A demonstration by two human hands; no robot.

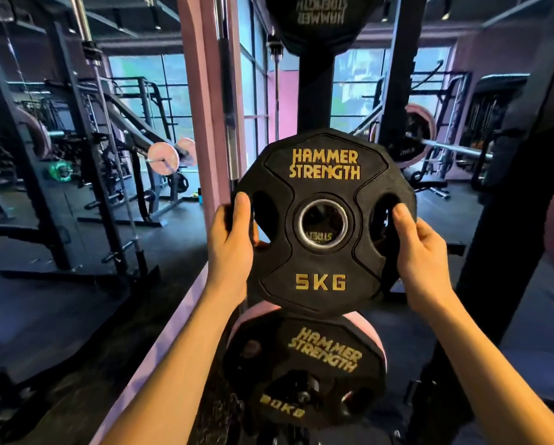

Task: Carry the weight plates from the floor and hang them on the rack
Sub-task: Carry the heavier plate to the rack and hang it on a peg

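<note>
Black 5 kg weight plate (323, 223), upright, gold lettering, before the rack post (315, 88)

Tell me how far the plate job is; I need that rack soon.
Done: a 20 kg plate hangs low on the rack. In hand: the left hand and right hand hold the 5 kg plate upright. Plates still on the floor aren't visible.
</note>
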